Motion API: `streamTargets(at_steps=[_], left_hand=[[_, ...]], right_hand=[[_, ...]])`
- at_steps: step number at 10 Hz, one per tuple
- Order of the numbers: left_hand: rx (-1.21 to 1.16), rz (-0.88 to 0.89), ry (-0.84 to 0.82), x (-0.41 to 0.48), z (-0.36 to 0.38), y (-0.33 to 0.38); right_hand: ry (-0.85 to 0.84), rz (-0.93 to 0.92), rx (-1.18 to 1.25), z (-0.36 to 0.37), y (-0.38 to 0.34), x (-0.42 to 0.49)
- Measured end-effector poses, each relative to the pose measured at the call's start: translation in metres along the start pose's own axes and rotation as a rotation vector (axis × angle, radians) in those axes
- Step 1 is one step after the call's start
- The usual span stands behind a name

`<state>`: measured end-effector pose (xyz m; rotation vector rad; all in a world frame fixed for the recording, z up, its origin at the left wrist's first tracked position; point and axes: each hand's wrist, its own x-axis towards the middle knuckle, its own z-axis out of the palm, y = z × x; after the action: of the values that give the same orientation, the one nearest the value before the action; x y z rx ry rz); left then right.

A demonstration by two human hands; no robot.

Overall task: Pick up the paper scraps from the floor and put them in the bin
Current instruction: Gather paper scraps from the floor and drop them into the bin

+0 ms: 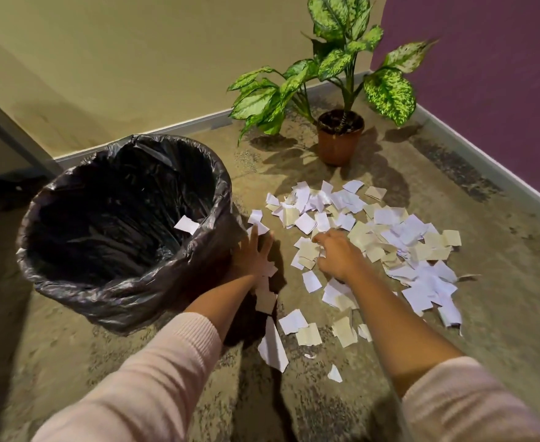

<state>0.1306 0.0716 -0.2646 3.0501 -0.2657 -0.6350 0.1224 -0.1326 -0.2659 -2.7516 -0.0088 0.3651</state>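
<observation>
Head view: left hand [256, 250] fingers splayed flat, right hand [337, 255] fingers curled on scraps [399, 232]; a loose handful could spill beside the bin [118, 295].

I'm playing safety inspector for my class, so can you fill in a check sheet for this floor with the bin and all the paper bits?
Surface: mottled brown floor, scraps spread over it.
Job's things: paper scraps piled right of the black-lined bin; one scrap on its rim.
Clutter: nothing seen.
Hands: left hand flat, fingers straight, beside bin; right hand on the pile, grip hidden.
Cables: nothing seen.
Surroundings: potted plant in corner.
</observation>
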Motion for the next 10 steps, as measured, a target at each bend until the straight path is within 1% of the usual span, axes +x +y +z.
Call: streamTargets(at_steps=[1,2,3,4,5,6,7,8,10], left_hand=[[-0.221,-0.127,0.006,0.017,-0.010,0.003],[-0.219,-0.143,0.156,0.034,-0.011,0.005],[-0.257,-0.234,0.095,0.062,-0.017,0.007],[-0.434,-0.223,-0.054,0.082,-0.005,0.011],[-0.468,-0.109,0.063,0.100,-0.018,0.027],[-0.332,-0.023,0.024,0.116,-0.026,0.037],[-0.216,-0.021,-0.009,0.140,-0.031,0.038],[-0.177,0.010,-0.037,0.149,-0.026,0.038],[-0.119,0.058,-0.118,0.162,-0.027,0.040]], right_hand=[[0.062,-0.021,-0.072,-0.002,-0.002,0.026],[0.101,-0.002,-0.131,-0.008,0.001,0.042],[0.096,0.082,-0.185,-0.018,0.016,0.063],[0.091,0.134,-0.186,-0.021,0.029,0.075],[0.066,0.172,-0.147,-0.027,0.042,0.091],[0.022,0.182,-0.118,-0.031,0.048,0.100],[-0.057,0.176,-0.152,-0.033,0.052,0.113],[-0.093,0.145,-0.207,-0.029,0.052,0.118],[-0.145,0.131,-0.180,-0.021,0.055,0.129]])
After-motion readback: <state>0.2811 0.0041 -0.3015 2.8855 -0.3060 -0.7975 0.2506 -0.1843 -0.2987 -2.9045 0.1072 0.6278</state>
